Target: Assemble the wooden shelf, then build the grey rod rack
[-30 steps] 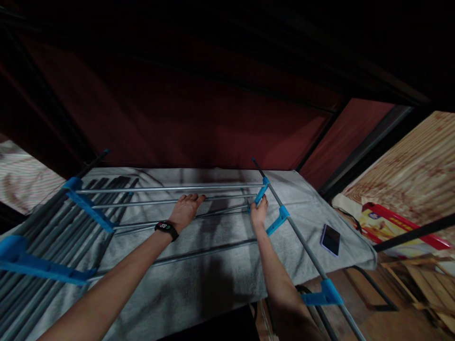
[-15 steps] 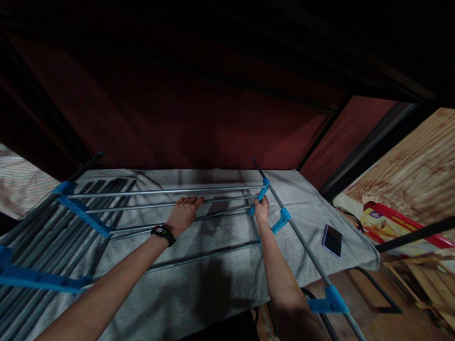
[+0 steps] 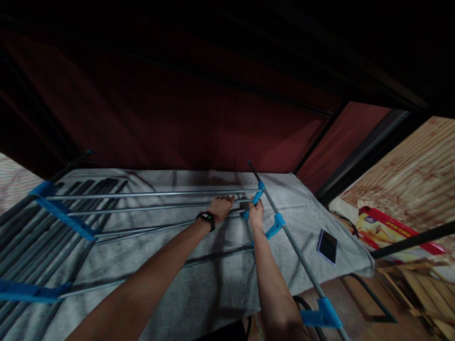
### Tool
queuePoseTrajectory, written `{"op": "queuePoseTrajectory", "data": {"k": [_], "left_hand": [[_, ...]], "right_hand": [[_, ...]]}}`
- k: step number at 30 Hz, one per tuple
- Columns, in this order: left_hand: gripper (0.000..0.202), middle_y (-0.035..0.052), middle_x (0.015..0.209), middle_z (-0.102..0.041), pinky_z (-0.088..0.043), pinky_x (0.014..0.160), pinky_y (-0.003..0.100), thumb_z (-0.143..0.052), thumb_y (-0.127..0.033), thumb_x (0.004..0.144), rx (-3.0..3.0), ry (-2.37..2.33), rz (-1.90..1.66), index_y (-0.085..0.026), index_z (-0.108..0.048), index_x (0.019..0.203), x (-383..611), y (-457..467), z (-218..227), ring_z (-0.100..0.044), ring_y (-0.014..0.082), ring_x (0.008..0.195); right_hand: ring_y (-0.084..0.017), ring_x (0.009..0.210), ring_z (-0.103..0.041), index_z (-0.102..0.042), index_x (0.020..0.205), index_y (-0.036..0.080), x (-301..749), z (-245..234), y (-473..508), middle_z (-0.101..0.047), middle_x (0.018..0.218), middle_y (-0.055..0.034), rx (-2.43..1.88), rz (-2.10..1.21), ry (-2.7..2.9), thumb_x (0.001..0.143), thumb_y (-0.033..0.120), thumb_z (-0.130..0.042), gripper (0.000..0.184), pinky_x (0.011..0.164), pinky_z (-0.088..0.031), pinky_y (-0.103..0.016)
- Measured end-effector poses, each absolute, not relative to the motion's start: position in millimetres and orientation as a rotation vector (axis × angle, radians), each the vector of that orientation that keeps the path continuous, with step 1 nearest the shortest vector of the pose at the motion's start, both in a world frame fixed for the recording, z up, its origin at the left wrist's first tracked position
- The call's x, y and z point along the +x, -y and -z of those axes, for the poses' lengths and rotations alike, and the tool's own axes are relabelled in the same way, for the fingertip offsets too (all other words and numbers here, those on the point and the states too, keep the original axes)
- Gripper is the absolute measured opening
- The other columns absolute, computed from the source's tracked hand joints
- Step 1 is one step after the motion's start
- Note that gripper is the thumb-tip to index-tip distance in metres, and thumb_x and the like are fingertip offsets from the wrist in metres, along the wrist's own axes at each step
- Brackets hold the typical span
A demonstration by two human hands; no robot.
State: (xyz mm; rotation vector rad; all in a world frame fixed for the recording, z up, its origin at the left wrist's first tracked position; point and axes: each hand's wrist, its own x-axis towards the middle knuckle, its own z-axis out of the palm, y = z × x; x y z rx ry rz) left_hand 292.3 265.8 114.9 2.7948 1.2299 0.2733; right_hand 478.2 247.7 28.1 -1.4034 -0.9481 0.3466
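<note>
A rack of grey metal tubes joined by blue plastic brackets lies over the cloth-covered surface. My left hand, with a black fitness band at the wrist, is closed over a thin metal tube near its right end. Close beside it, my right hand grips the blue plastic bracket where that tube meets the side bar. Its fingertips are partly hidden. Another blue bracket sits lower on the same bar. At the left, a blue bracket carries the tubes' other ends.
Several parallel tubes fill the left side. A phone lies on the grey cloth at the right. Beyond the edge are a red and yellow box and wooden slats. A dark red panel rises behind.
My left hand has slid right along the tubes, close to my right hand. My right hand remains at the bracket. The whole view has shifted slightly.
</note>
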Motion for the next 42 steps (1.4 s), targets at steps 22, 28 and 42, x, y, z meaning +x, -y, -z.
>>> {"op": "queuePoseTrajectory", "data": {"k": [22, 28, 42], "left_hand": [[0.031, 0.0112, 0.11, -0.069, -0.049, 0.083, 0.032, -0.033, -0.026, 0.097, 2.79, -1.212, -0.183, -0.019, -0.057, 0.116, 306, -269, -121, -0.065, 0.0217, 0.101], [0.039, 0.0112, 0.111, -0.069, -0.048, 0.083, 0.038, -0.031, -0.036, 0.097, 2.713, -1.239, -0.195, -0.025, -0.053, 0.127, 312, -270, -125, -0.066, 0.0256, 0.099], [0.044, 0.0103, 0.117, -0.067, -0.048, 0.088, 0.042, -0.035, -0.046, 0.096, 2.622, -1.199, -0.26, -0.03, -0.056, 0.131, 349, -275, -121, -0.063, 0.0283, 0.106]], "right_hand": [[-0.019, 0.098, -0.06, -0.059, 0.099, 0.022, 473, -40, -248, -0.067, 0.1, -0.0047, -1.525, -0.318, 0.923, 0.076, 0.024, -0.05, 0.024, 0.092, -0.044, -0.032], [-0.02, 0.097, -0.059, -0.059, 0.096, 0.021, 472, -41, -250, -0.065, 0.098, -0.0053, -1.5, -0.284, 0.919, 0.074, 0.021, -0.049, 0.024, 0.094, -0.043, -0.035], [-0.02, 0.098, -0.059, -0.061, 0.101, 0.02, 474, -35, -251, -0.066, 0.102, -0.0062, -1.456, -0.328, 0.94, 0.075, 0.023, -0.048, 0.029, 0.093, -0.044, -0.035]]}}
